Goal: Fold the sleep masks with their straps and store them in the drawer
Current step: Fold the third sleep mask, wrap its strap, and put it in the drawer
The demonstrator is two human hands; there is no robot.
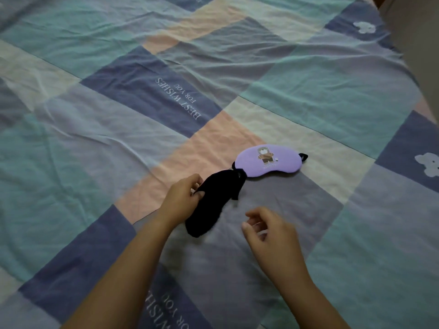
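Right hand [268, 230] hovers empty, fingers loosely curled and apart | left hand [184, 194] pinches edge of black sleep mask [209, 207] on bed [95, 138] | purple sleep mask [269, 161] flat, just beyond, unfolded | step: folding black mask | next: right hand gathers black strap [237, 188]; drawer unseen.

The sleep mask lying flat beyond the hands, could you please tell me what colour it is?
Purple, with a small bear picture on it; the head view shows it.
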